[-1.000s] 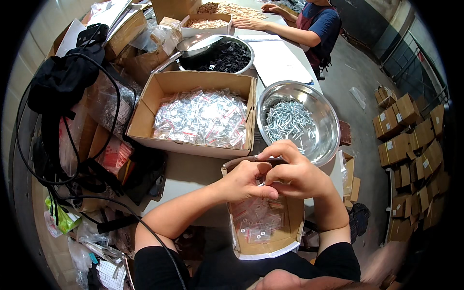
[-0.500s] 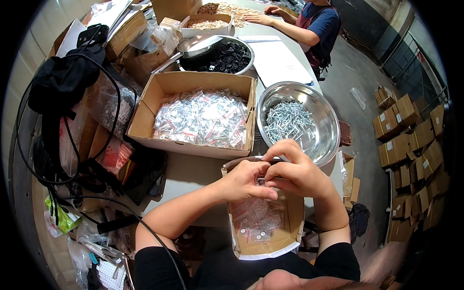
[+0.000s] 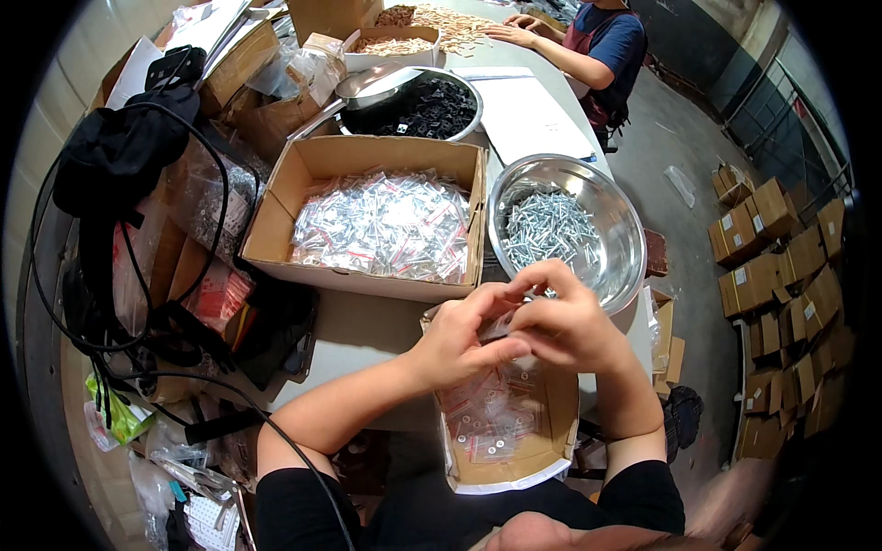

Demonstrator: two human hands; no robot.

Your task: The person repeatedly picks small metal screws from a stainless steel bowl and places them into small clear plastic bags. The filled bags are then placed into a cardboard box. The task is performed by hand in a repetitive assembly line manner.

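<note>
My left hand (image 3: 459, 338) and my right hand (image 3: 574, 321) meet above the near cardboard box, fingers bent and closed. Between them is a small clear plastic bag (image 3: 497, 326), mostly covered by the fingers. Whether screws are also in my right fingers cannot be made out. Below, the shallow cardboard box (image 3: 557, 432) holds several flat clear bags (image 3: 487, 418) with small round white pieces in them. Just beyond my right hand stands a steel bowl (image 3: 620, 234) with a heap of silvery screws (image 3: 549, 228).
A large cardboard box (image 3: 363, 283) full of filled bags stands beyond my left hand. Behind it sits a bowl of black parts (image 3: 423, 110) with a metal scoop (image 3: 367, 87). Black cables (image 3: 220, 381) hang at left. Across the table a person (image 3: 602, 64) handles small wooden pieces (image 3: 450, 28).
My hands have shifted slightly, and the fingers now arch higher around the bag, with more of it showing. The other person's hands have moved a little to the right.
</note>
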